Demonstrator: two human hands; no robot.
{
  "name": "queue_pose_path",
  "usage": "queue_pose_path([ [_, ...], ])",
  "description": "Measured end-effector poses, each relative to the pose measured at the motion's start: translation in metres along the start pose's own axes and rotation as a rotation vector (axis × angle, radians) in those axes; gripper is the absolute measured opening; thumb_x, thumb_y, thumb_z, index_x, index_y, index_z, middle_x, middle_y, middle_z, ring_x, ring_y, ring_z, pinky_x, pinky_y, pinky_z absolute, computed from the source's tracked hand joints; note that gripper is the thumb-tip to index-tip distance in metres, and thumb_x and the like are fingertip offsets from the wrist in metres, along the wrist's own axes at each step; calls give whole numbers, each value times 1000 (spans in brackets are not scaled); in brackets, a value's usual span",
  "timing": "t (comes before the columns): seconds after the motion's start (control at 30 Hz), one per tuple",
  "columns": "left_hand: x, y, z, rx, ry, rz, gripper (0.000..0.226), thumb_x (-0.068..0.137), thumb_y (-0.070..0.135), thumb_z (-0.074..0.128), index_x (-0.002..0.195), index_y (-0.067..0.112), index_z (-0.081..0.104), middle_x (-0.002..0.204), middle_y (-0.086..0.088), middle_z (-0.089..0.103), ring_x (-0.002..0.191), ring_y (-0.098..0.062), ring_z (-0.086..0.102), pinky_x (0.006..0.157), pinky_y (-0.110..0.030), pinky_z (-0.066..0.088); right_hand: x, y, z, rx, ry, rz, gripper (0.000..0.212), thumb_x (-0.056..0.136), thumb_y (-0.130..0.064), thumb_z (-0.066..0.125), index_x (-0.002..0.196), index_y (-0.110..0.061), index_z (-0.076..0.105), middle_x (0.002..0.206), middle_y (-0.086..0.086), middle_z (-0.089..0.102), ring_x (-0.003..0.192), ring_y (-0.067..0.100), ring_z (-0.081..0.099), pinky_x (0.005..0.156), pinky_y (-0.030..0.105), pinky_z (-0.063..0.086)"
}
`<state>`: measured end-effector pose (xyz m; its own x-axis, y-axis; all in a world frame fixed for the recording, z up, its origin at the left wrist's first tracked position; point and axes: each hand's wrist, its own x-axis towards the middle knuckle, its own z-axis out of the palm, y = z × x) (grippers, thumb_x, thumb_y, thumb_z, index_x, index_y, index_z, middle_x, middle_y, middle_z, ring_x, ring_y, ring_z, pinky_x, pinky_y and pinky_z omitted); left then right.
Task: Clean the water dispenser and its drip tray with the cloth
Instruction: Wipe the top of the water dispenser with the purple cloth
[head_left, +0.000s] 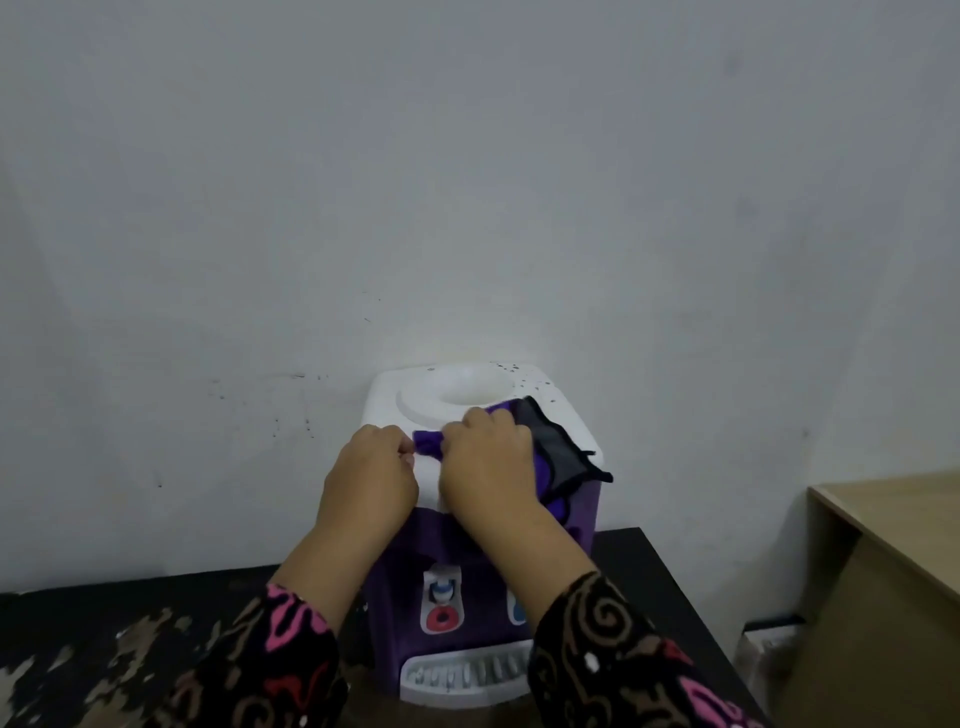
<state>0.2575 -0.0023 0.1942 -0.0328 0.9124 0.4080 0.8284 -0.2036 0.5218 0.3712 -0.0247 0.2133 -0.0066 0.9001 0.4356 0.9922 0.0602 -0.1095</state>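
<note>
Bottom centre, the white drip tray (462, 673) fronts the purple water dispenser (457, 543) on a dark table (639, 566). Mid-frame, on its white top, 2 hands hold the purple-grey cloth (550, 447): left hand (371, 478) pinching its end, right hand (488, 467) curled over it.

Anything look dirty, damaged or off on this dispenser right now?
Yes. Dark specks dot the dispenser's white top at its back right corner, beyond the cloth. The black table shows pale worn patches front left.

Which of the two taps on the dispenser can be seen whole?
The red tap, toward the left arm's side of the purple front. The blue tap beside it is half hidden behind the right sleeve.
</note>
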Motion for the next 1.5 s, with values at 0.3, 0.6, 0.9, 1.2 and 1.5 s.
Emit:
queue_pose_path([
  [0.3,-6,-5,-5,-48,-22,-5,20,94,21,45,105,20,61,107,3,55,92,-16,54,90,-36,45,17,63,-7,181,-46,211,31,93,-26,37,105,-21,65,114,5,58,107,28,47,84,36,40],
  [0.6,4,37,8,6,-118,148,42,93,7,38,135,12,43,149,-1,33,139,-17,23,119,-39,6,-2,35,11,295,149,-18,29,92,-22,43,108,-15,66,111,3,66,102,24,57,87,34,42],
  [0.9,7,39,22,77,-131,218,43,96,24,37,138,14,41,144,0,41,131,-17,35,114,-31,15,36,73,3,183,6,213,30,95,-25,37,109,-17,62,115,11,62,102,31,54,85,36,45],
  [1.2,6,39,33,63,-36,203,45,96,25,35,140,17,39,145,3,38,129,-12,36,102,-25,34,71,76,-7,279,-163,161,35,97,-22,33,117,-11,59,123,9,60,112,26,53,95,32,39],
  [1.5,22,42,24,98,-35,234,41,96,31,38,133,18,47,135,4,49,121,-16,42,94,-27,38,42,64,8,189,-156,145,38,99,-19,29,135,-11,36,142,12,37,125,28,41,96,35,39],
])
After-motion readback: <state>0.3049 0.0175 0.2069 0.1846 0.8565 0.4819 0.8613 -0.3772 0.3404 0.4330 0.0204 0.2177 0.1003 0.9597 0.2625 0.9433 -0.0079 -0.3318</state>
